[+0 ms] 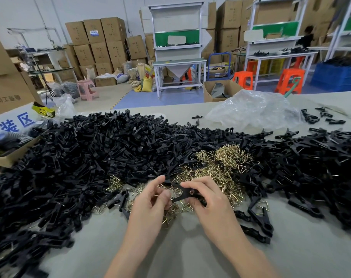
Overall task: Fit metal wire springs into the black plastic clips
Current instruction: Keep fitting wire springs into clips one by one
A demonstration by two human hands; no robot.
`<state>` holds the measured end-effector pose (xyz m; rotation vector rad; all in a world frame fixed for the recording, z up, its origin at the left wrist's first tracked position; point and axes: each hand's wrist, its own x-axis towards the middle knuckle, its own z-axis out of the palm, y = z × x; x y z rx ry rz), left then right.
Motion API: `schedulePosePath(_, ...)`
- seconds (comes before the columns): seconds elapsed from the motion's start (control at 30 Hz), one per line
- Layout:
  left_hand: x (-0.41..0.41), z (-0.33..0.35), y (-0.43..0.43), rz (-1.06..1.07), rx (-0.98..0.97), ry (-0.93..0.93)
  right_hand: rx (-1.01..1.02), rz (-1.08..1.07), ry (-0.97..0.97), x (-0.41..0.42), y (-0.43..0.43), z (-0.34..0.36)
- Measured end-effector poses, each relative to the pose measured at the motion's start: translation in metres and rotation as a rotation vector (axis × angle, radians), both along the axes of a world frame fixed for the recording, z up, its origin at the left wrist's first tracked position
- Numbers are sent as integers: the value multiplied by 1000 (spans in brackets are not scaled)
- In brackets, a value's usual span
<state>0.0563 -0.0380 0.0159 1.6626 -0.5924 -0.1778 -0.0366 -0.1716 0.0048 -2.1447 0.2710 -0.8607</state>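
Looking down on a pale grey counter (190,247), buried from left to right under a sprawling heap of loose black plastic clips (110,147). Nestled in the middle of that heap, just beyond the hands, a tangle of brass-coloured triangular wire springs (220,167).

Now down to the action: left hand (150,199) and right hand (206,199) close together above the near edge of the springs, sharing a single black plastic clip (187,192) held clear of the counter. Right fingers (192,185) curled over its top and clamped round its body. Left thumb and forefinger pinching its other end, perhaps with a spring trapped there, though too small to tell.

Best played like this: hold the clip dead steady in the right, line up the wire's ends with the clip's slots, then press evenly until seated. Watch for the wire skipping out sideways.
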Motion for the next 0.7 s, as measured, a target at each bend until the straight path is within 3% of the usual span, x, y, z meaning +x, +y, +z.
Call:
schedulePosePath(0.3, 5, -8, 7, -70, 195, -110, -140, 102, 40, -3, -4, 1)
schedulePosePath(0.7, 5, -5, 8, -50, 203, -83, -195, 136, 69, -3, -2, 0)
